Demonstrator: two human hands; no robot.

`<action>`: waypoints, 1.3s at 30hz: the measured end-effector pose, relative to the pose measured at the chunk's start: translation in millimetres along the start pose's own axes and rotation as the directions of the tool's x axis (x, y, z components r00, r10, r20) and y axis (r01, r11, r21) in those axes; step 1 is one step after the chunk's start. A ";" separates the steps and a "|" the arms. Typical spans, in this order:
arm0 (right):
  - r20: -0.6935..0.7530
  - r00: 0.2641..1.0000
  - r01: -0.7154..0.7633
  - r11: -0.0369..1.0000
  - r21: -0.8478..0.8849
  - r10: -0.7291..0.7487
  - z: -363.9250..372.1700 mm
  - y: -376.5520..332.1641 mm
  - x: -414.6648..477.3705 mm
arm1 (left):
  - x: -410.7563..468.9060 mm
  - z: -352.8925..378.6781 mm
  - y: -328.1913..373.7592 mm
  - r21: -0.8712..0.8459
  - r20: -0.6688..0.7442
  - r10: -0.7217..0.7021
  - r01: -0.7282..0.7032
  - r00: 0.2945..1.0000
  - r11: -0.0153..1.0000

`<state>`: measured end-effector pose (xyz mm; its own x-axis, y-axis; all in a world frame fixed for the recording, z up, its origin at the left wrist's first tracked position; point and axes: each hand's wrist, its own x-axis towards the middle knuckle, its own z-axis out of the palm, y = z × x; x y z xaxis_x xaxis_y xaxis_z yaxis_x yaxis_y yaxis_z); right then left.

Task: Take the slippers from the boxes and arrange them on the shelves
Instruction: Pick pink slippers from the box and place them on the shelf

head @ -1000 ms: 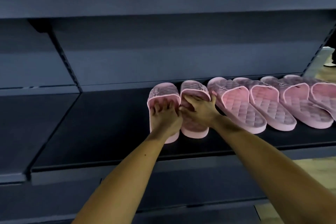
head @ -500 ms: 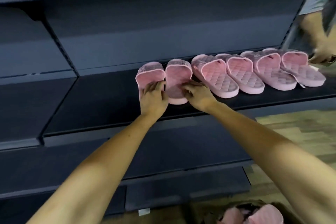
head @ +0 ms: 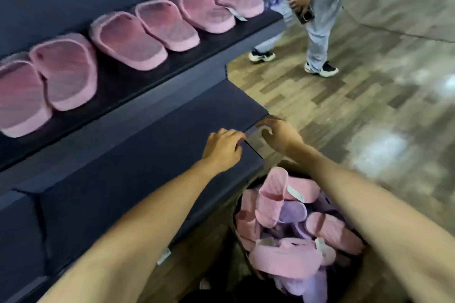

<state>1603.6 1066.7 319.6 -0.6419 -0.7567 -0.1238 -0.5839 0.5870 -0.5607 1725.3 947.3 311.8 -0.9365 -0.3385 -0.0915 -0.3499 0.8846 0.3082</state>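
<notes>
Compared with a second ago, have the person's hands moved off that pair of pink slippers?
Yes. The left hand and right hand have left the leftmost pair and are now lower, to its right, at the corner of the lower shelf.

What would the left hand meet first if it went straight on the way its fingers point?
Probably the right hand, loosely curled just ahead of the left hand above the corner of the lower shelf; depth is unclear, so it might pass by.

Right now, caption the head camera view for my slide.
Pink slippers lined up on the shelf; left hand and right hand, both empty, hover beside a box of more slippers.
</notes>
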 end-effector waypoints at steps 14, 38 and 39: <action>0.476 0.670 -0.605 0.791 -0.096 0.570 128.1 166.0 -91.9 | -4.9 190.2 28.6 0.130 0.506 -0.027 -0.045 0.862 0.990; 0.581 0.408 -0.801 0.582 -0.144 0.705 279.5 228.6 -141.2 | 56.7 315.0 17.9 0.203 0.760 -0.109 -0.074 0.640 0.976; 0.573 0.410 -0.811 0.571 -0.128 0.710 279.8 229.1 -139.9 | 57.3 318.8 18.8 0.198 0.776 -0.121 -0.057 0.619 0.978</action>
<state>1698.6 1226.6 -20.6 -0.3932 -0.0580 -0.9176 0.1235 0.9856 -0.1152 1657.6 1046.8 10.5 -0.5557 -0.0678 -0.8286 -0.2932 0.9486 0.1190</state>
